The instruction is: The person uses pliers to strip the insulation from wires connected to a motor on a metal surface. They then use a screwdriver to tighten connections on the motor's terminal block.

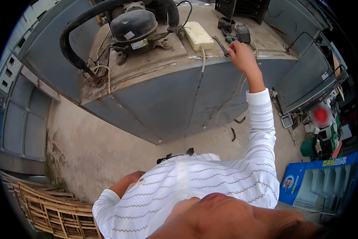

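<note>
My right hand reaches to the front edge of the grey metal unit's top, fingers curled at the lower end of a wrench; what they grip is unclear. Just beyond lie green-handled pliers, a black boxy part and a small black holder. A cream plastic box with a cable sits left of the wrench. A black compressor with insulated pipe is at upper left. My left hand is low by my body, its fingers hidden.
Wooden slatted frames stand lower left, grey metal panels behind them. At right are a blue display cabinet, a green bin, a small container and mixed clutter. Dark strips lie on the concrete floor.
</note>
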Demonstrator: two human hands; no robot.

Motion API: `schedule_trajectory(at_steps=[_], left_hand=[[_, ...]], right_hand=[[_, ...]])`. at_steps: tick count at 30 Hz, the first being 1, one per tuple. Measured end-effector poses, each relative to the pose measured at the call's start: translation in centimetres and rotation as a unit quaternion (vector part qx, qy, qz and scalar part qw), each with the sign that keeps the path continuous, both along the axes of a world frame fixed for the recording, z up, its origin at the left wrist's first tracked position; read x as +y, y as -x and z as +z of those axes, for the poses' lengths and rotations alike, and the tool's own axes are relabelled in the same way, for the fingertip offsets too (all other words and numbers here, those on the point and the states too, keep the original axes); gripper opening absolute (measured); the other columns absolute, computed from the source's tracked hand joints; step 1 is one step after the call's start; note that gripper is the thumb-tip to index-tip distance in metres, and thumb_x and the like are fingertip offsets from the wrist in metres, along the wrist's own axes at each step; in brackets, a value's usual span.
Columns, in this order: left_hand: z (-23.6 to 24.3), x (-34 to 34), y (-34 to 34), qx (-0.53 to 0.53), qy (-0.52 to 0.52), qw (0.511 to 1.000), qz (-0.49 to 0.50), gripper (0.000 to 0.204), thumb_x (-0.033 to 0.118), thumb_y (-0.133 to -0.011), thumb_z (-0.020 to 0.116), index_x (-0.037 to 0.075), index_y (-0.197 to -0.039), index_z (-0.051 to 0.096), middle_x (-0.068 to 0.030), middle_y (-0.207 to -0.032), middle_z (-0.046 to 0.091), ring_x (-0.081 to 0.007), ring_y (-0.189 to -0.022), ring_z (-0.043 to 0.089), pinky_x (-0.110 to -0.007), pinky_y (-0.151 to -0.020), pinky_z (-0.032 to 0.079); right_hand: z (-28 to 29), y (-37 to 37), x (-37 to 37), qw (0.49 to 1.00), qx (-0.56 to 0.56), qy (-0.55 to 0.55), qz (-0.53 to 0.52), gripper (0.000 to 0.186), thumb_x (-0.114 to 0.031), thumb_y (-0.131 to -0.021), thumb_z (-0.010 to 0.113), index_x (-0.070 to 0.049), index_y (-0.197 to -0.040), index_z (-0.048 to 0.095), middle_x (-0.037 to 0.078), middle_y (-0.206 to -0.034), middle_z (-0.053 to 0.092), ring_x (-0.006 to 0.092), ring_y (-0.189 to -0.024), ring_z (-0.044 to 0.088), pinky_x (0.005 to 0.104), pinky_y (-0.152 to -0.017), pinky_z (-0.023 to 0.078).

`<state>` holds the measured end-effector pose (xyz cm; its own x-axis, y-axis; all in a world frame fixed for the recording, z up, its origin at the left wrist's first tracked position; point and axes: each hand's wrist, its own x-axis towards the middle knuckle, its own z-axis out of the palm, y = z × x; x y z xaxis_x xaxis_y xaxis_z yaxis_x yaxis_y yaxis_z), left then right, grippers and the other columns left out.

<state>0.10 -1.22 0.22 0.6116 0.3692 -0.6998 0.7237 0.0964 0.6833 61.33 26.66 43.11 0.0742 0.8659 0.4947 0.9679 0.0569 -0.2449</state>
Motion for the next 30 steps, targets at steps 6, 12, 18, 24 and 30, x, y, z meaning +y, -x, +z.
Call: schedule_trajectory(at_steps=[6,12,18,24,30], left_hand=[[2.6,-0.3,-0.3,0.051,0.042,0.997,0.034,0.046,0.025,-0.086,0.069,0.002,-0.126,0.065,-0.0122,-0.126,0.067,-0.0214,-0.111,0.059,-0.037,-0.099,0.046],[6.2,-1.0,-3.1,0.111,0.084,0.985,0.105,0.040,0.022,-0.088,0.069,-0.002,-0.121,0.068,-0.0119,-0.120,0.069,-0.0189,-0.106,0.059,-0.037,-0.095,0.048],[1.0,-1.6,-2.0,-0.021,0.165,0.948,0.271,0.028,0.014,-0.088,0.068,-0.002,-0.111,0.072,-0.0042,-0.100,0.071,-0.0128,-0.087,0.061,-0.031,-0.080,0.052],[0.7,-2.1,-2.3,0.028,0.074,0.965,0.250,0.017,0.011,-0.087,0.069,-0.002,-0.096,0.074,-0.0020,-0.093,0.070,-0.0103,-0.082,0.060,-0.031,-0.074,0.051],[-3.1,-3.8,-0.4,-0.048,0.132,0.942,0.303,0.028,0.019,-0.087,0.072,0.001,-0.108,0.073,-0.0011,-0.098,0.071,-0.0110,-0.087,0.061,-0.030,-0.081,0.051]], right_hand=[[2.7,1.1,2.2,0.985,-0.045,0.157,-0.061,0.039,-0.038,-0.084,0.074,-0.009,-0.110,0.068,0.015,-0.111,0.071,0.0331,-0.106,0.066,0.0441,-0.088,0.053],[3.1,-0.2,5.3,0.971,-0.092,0.221,-0.011,0.027,-0.028,-0.077,0.076,-0.002,-0.084,0.075,0.015,-0.084,0.074,0.0287,-0.080,0.071,0.0376,-0.074,0.054],[4.0,-1.0,7.5,0.952,-0.061,0.296,0.052,0.025,-0.024,-0.073,0.072,0.001,-0.076,0.071,0.013,-0.070,0.068,0.0243,-0.065,0.065,0.0377,-0.065,0.050],[4.7,0.5,6.9,0.958,-0.135,0.252,0.014,0.033,-0.024,-0.087,0.059,0.004,-0.103,0.070,0.023,-0.111,0.069,0.0399,-0.103,0.065,0.0451,-0.088,0.051],[5.1,-1.1,4.6,0.988,0.062,0.133,0.042,0.029,-0.032,-0.097,0.054,-0.004,-0.099,0.060,0.010,-0.094,0.066,0.0249,-0.084,0.061,0.0362,-0.072,0.048]])
